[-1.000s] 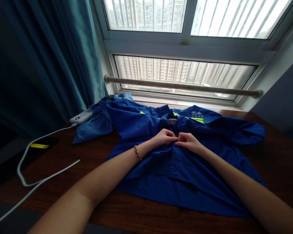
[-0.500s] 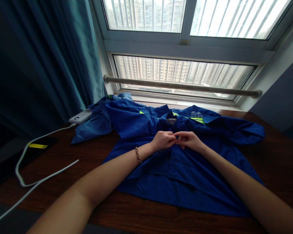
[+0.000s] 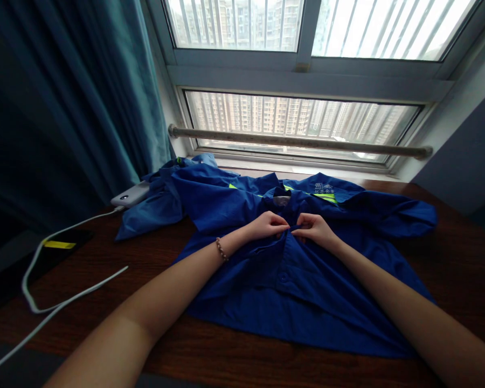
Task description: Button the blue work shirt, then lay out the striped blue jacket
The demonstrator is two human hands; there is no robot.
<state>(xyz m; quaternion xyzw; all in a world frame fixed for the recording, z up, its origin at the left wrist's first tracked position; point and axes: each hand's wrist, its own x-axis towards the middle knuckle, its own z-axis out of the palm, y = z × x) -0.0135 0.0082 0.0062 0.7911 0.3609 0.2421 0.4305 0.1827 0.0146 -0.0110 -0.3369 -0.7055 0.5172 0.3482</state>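
Note:
A blue work jacket [image 3: 307, 307] with yellow-green strips lies spread on the brown wooden table [image 3: 161, 345]. Its collar points toward the window, and a button [image 3: 283, 277] shows on the front placket below my hands. My left hand [image 3: 269, 224], a braided bracelet on its wrist, pinches the left side of the front opening. On the other side, my right hand [image 3: 313, 230] pinches the placket edge, lifting the cloth slightly. A small gap separates the fingertips of the two hands. Whether a button sits between the fingers cannot be made out.
At the left rear, a white device [image 3: 130, 194] with a white cable [image 3: 36, 258] rests beside the jacket's sleeve. A dark flat object with a yellow strip [image 3: 59, 244] lies at the left. Behind the table are a metal rail [image 3: 299, 141] and window; a blue curtain [image 3: 117, 97] hangs left.
My hands, which were touching fingertip to fingertip at the placket, have drawn slightly apart. Both still pinch the cloth. The view has shifted slightly.

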